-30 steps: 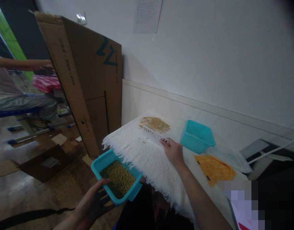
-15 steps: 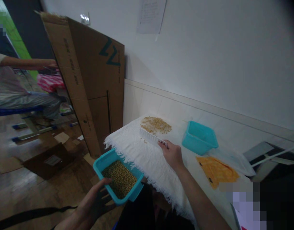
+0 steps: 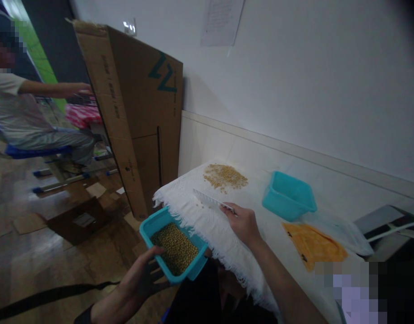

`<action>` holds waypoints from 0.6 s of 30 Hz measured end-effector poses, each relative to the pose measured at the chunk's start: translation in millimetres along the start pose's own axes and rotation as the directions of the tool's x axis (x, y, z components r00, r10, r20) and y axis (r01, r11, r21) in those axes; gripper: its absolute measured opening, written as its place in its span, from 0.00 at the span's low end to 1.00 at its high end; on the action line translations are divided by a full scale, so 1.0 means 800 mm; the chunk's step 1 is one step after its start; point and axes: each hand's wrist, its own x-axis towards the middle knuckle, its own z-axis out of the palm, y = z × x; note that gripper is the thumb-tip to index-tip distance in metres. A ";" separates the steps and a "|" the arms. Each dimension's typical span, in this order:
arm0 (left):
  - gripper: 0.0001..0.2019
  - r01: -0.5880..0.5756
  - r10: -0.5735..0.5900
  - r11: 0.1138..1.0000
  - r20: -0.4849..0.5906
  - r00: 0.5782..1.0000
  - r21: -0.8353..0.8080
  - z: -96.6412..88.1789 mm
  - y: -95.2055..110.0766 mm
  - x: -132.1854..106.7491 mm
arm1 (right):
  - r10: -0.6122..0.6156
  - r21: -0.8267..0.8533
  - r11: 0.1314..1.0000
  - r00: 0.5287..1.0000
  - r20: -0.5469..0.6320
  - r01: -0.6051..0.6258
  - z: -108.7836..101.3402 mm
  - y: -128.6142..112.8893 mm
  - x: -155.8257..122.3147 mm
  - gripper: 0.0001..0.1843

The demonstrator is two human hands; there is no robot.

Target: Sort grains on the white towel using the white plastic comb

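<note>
My left hand (image 3: 141,281) grips a teal plastic tub (image 3: 152,222) full of small beans and holds it just below the fringed edge of a white cloth (image 3: 193,220) on the table. My right hand (image 3: 243,223) is closed on the end of a white comb-like scraper (image 3: 208,200), which lies flat on the cloth and points left toward the edge. A few loose beans lie beside the scraper. A pile of beans (image 3: 225,176) sits farther back on the cloth.
An empty teal tub (image 3: 289,196) stands at the back right, with an orange cloth (image 3: 315,245) in front of it. A tall cardboard sheet (image 3: 139,108) leans on the wall at left. Another person (image 3: 24,117) sits at the far left.
My right hand has drawn the scraper away from the bean pile toward the cloth's near edge. The tub stays under the edge. The view has shifted slightly.
</note>
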 end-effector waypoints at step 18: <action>0.28 -0.071 0.071 0.997 0.092 0.993 -0.010 -0.021 -0.007 -0.002 | -0.165 0.083 0.982 0.986 -0.041 0.167 -0.007 -0.104 -0.057 0.13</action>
